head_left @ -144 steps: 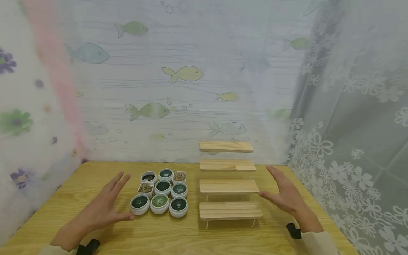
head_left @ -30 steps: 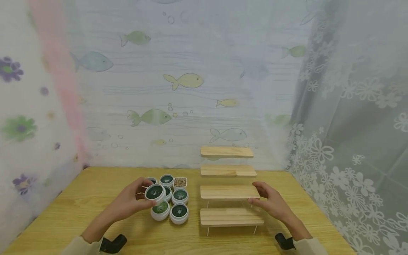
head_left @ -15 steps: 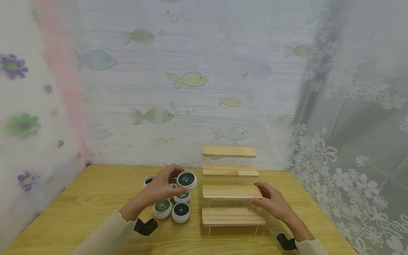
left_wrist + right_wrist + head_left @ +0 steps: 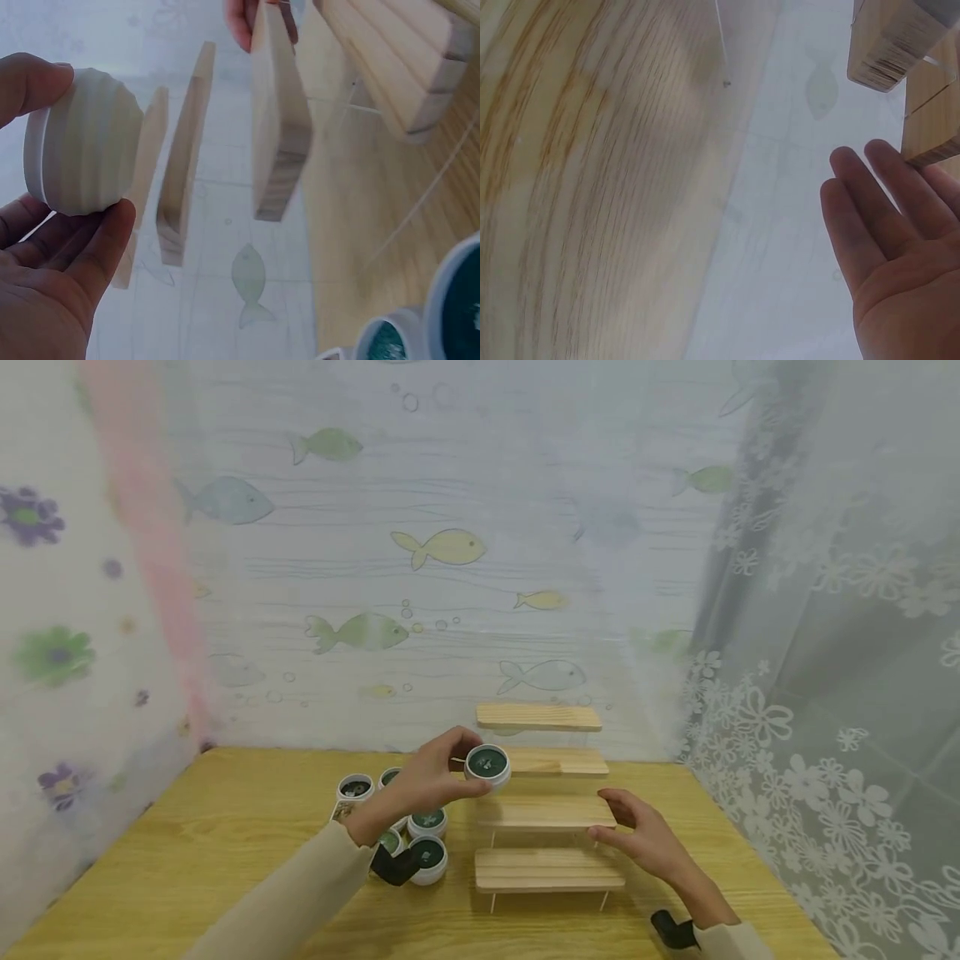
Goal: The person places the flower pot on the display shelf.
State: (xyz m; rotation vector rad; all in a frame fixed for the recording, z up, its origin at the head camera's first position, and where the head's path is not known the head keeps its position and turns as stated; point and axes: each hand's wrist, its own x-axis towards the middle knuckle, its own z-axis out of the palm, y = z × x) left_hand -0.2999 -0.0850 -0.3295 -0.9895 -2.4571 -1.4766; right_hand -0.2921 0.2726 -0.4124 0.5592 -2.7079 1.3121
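Note:
My left hand (image 4: 427, 781) holds a small white round pot (image 4: 487, 766) with a dark green inside, fingers behind and thumb in front. It is in the air before the upper boards of a four-step wooden display stand (image 4: 549, 870). In the left wrist view, the pot's ribbed wall (image 4: 94, 142) shows between thumb and fingers. My right hand (image 4: 645, 835) pinches the right end of the second board from the bottom, thumb in front and fingers behind. Its outer fingers lie straight in the right wrist view, beside the board end (image 4: 930, 127).
Several more pots, such as the dark green one (image 4: 427, 857) and the dark one (image 4: 355, 788), stand grouped left of the stand, partly hidden by my left arm. The wooden table (image 4: 225, 827) ends at a fish-print curtain (image 4: 442, 610). A floral sheer (image 4: 847, 735) hangs at right.
Earlier both hands were apart from everything. My left hand has since taken the pot from the group's front left and carried it right and up to the stand; my right hand has moved onto the board's end.

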